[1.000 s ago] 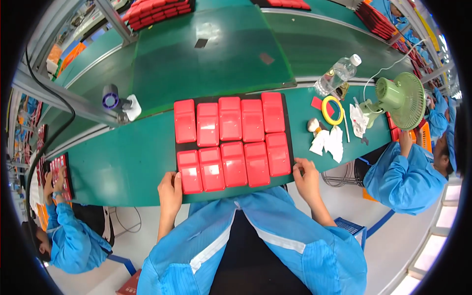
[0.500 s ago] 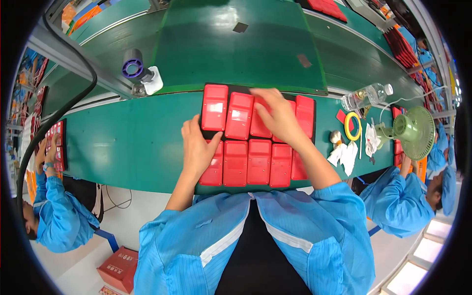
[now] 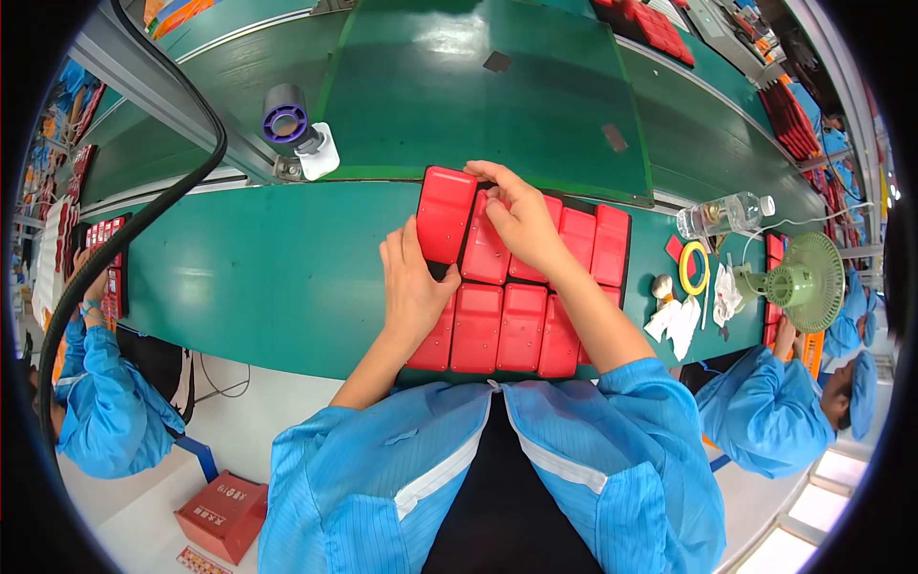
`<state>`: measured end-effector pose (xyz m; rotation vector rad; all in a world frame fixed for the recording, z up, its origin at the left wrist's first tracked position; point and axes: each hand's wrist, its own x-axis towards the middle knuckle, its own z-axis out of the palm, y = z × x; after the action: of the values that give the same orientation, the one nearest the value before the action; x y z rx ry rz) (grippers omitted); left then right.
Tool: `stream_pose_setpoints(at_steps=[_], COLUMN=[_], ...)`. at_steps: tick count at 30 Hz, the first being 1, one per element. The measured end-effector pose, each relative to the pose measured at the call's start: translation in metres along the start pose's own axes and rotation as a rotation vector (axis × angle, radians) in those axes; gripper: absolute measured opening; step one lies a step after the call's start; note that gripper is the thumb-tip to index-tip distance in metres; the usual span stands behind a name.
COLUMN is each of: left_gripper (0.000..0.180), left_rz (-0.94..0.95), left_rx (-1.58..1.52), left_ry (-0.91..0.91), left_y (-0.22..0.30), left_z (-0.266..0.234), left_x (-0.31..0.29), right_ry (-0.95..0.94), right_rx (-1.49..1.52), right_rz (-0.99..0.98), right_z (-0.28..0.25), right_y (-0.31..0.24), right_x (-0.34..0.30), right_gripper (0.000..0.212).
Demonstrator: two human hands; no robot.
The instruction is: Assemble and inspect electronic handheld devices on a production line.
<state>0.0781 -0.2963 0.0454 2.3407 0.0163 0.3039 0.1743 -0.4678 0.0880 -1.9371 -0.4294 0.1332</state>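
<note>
Red, rounded plastic cases (image 3: 475, 320) lie in two rows on a black tray (image 3: 626, 251) in front of me. The far-left case (image 3: 447, 215) sits slightly askew to its neighbours. My left hand (image 3: 413, 287) grips this case at its near left corner, fingers along the left side and thumb at the near edge. At the same case's far right corner is my right hand (image 3: 521, 218), its fingers bent against the edge and its thumb over the neighbouring case (image 3: 488, 251). My right forearm covers part of the right-hand cases.
A purple-ringed cylinder (image 3: 285, 122) stands beyond the table's far edge. To the right are a water bottle (image 3: 725, 215), yellow tape (image 3: 693, 268), crumpled white tissue (image 3: 677, 323) and a green fan (image 3: 798, 282). Co-workers in blue sit on both sides. A black cable (image 3: 206, 158) hangs at left.
The view has turned slightly, so the scene sits farther right. My right hand has moved left to the far-left case's corner, and that case now sits more askew. My left hand stays on it.
</note>
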Motion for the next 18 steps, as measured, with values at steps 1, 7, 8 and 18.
stream_pose_setpoints(at_steps=[1,7,8,18], left_gripper=[0.089,0.091,0.091,0.085], left_rz=[0.004,0.082,0.082,0.119], left_rx=[-0.002,0.013,0.014,-0.228], left_ry=[0.009,0.049,0.050,-0.067], left_y=[0.001,0.004,0.004,0.029], left_z=[0.001,0.003,0.003,-0.037], left_x=[0.001,0.000,0.001,-0.005], right_ry=[0.004,0.075,0.093,0.183], right_rx=[-0.001,0.104,0.093,-0.015], right_rz=[0.002,-0.001,-0.028,-0.217], right_z=[0.000,0.002,0.003,-0.025], right_y=[-0.002,-0.017,-0.018,-0.029], right_x=[-0.007,-0.039,-0.042,-0.053], right_gripper=[0.054,0.056,0.055,0.037])
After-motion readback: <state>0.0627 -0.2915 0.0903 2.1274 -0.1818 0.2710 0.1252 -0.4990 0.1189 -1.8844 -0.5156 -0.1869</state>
